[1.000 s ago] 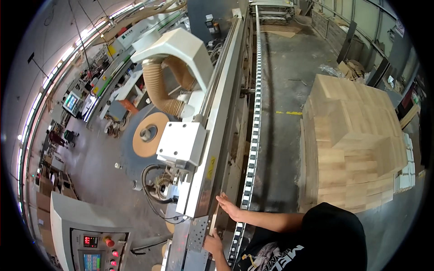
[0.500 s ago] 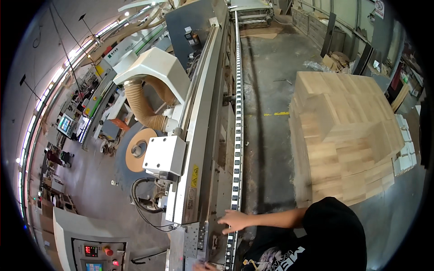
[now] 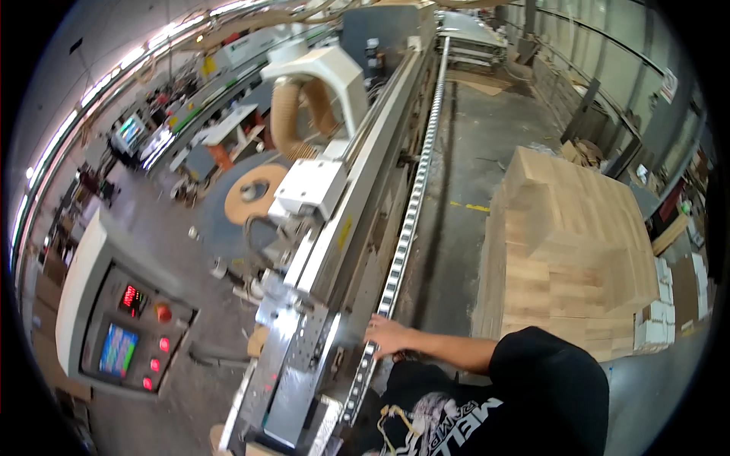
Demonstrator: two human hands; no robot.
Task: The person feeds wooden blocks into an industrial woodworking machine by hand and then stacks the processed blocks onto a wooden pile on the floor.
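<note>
We see one hand (image 3: 389,335) reaching in from the lower right, its bare forearm coming out from under a dark cap at the bottom of the view. We cannot tell for sure which of the person's own hands it is; it enters from the right. Its fingers are spread and laid flat on the near end of a long conveyor chain (image 3: 407,228), gripping nothing. The other hand is not in view.

The conveyor chain runs as a pale toothed strip from near, just under the hand, far up the middle of the scene. It lies along the right flank of a long grey woodworking machine (image 3: 357,220). On the left side of that machine sits a white housing (image 3: 310,186), and farther off a ribbed tan dust hose (image 3: 285,121) curves up into a white hood.

To the near left stands a grey control panel (image 3: 129,334) with a small lit screen, a red number display and several red buttons. Right of the chain, across a strip of bare concrete floor (image 3: 464,152), a tall stack of pale wooden boards (image 3: 566,251) stands well apart from the hand. Small white boxes (image 3: 654,323) sit at the stack's near right corner
</note>
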